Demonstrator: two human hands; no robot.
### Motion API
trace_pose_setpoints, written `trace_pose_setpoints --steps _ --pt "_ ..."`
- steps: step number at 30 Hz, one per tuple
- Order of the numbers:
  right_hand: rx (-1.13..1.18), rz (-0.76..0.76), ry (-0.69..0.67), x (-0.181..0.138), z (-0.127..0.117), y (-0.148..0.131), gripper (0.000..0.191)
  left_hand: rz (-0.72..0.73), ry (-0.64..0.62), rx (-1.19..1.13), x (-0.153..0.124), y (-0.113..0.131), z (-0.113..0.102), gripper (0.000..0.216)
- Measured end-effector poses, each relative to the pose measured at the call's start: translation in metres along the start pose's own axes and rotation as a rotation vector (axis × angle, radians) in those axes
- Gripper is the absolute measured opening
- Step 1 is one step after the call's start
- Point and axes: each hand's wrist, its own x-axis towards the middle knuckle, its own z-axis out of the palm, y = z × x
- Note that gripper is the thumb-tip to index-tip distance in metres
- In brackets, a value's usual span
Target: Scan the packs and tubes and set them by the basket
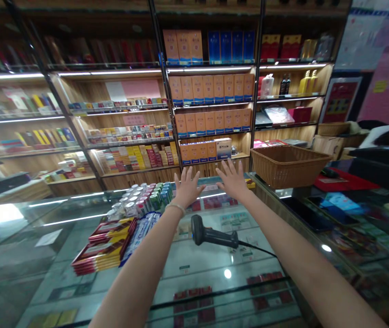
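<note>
Both my arms stretch forward over a glass counter [211, 266]. My left hand [187, 186] is open, fingers spread, palm away from me, with a thin bracelet on the wrist; it holds nothing. Just right of it, my right hand [231, 179] is also open with spread fingers and holds nothing. Both hover in the air above the counter's far edge, pointing toward the shelves of orange boxes [211, 122]. A black barcode scanner [213, 235] lies on the glass between my forearms, its cable running right.
Small bottles [143, 198] and stacked red-brown chocolate bars [107, 246] sit on the counter at left. A woven basket [288, 165] stands on the right counter, beside a red mat [346, 181]. Wall shelves behind hold cigarette packs [136, 157] and bottles [309, 82].
</note>
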Motion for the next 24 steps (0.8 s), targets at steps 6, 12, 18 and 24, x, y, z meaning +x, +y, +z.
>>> trace_pose_setpoints --steps 6,12,18,24 --pt "0.038 0.000 0.091 -0.016 -0.022 -0.029 0.054 -0.005 0.121 0.049 -0.033 -0.033 -0.019 0.062" --pt "0.088 -0.020 0.189 -0.030 -0.034 -0.064 0.047 -0.037 0.144 0.057 -0.065 -0.050 -0.031 0.058" --pt "0.154 0.003 0.220 -0.044 -0.037 -0.101 0.046 -0.061 0.165 0.037 -0.092 -0.060 -0.037 0.056" --pt "0.189 0.029 0.283 -0.058 -0.029 -0.121 0.043 -0.053 0.198 0.052 -0.115 -0.073 -0.028 0.054"
